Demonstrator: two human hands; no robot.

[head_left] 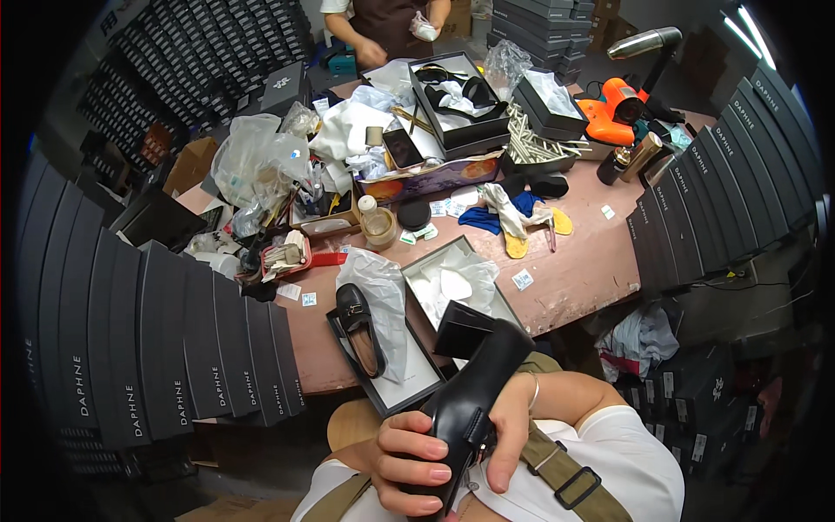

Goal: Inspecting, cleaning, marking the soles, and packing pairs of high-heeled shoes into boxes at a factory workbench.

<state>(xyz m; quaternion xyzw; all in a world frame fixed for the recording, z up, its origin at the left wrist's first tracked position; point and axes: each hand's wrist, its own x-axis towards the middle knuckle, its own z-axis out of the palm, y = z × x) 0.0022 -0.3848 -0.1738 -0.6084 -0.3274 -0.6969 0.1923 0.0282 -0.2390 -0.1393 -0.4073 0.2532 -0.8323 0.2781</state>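
My left hand is wrapped around the lower part of a glossy black leather shoe with a strap and small metal buckle, held close to my chest. It appears to have a block heel. On its other side my right hand grips it, thumb pointing down, fingers mostly hidden behind. Just beyond, a black loafer with a metal trim lies in an open shoebox beside white tissue paper. Another open box with tissue sits to its right, partly covered by the shoe.
Stacked dark shoeboxes wall the left side; more shoeboxes line the right. Across the table are a glue bottle, cloths, a box of white sticks and an orange heat gun. A co-worker stands opposite.
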